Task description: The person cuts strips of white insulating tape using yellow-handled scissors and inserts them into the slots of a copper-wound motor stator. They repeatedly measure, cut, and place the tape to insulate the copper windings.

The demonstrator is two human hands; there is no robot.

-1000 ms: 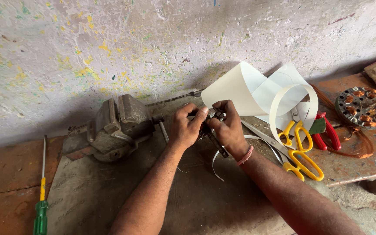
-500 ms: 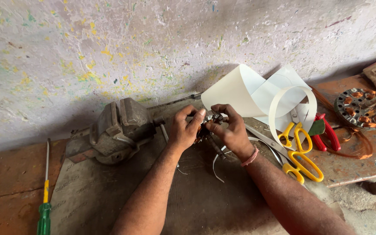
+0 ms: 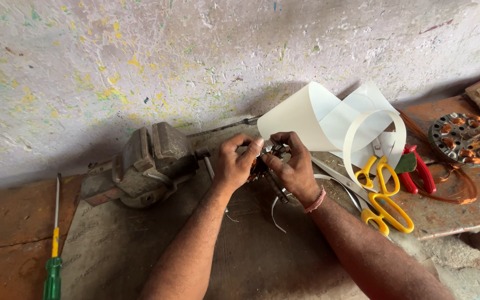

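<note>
- Head view: both hands meet at the middle of the bench, close to the wall, with little room behind them and open bench mat in front.
- Left hand sits just right of the vise; right hand is close under the curled white sheet.
- Both hands have their fingers pinched together on a small part held between them, above the mat.
- That part is mostly hidden; dark metal and a coppery glint show between the fingers, with thin strips curling down below it.
- Yellow scissors lie just right of the right wrist, red pliers beyond them.
- A round stator with copper coils rests near the right edge, well apart from the hands.
- A green screwdriver lies at the far left, well clear.
- Bench is rust-brown and worn; the wall is pale, rough, flecked with paint.
</note>
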